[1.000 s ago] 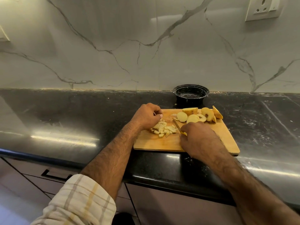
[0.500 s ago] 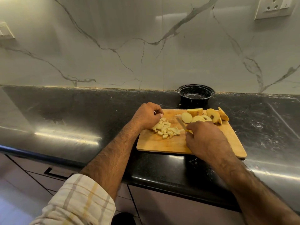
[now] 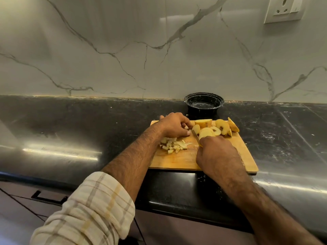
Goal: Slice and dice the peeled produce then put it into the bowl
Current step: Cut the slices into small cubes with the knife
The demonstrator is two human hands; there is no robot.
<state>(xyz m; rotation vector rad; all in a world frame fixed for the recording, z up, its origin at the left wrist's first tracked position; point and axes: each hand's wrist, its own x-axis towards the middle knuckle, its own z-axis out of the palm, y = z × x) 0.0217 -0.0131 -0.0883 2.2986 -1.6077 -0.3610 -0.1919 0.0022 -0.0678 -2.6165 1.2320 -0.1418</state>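
Observation:
A wooden cutting board (image 3: 178, 160) lies on the dark counter. A heap of small diced pieces (image 3: 174, 145) sits on its left part. Peeled, pale yellow slices (image 3: 212, 129) with seed cores are stacked at its far right. My right hand (image 3: 216, 152) grips a knife (image 3: 196, 135); the short blade points away toward the slices. My left hand (image 3: 174, 125) is curled, fingertips down on the board just left of the slices, beyond the diced heap. A black bowl (image 3: 203, 99) stands behind the board against the wall; it looks empty.
The black stone counter (image 3: 70, 124) stretches left and right of the board, with a marble backsplash behind. A wall socket (image 3: 284, 9) is at the top right. Drawer fronts with a dark handle (image 3: 47, 198) lie below the counter edge.
My left hand has left the diced heap and moved away and right, toward the slices. The knife in my right hand has come forward beside the slices.

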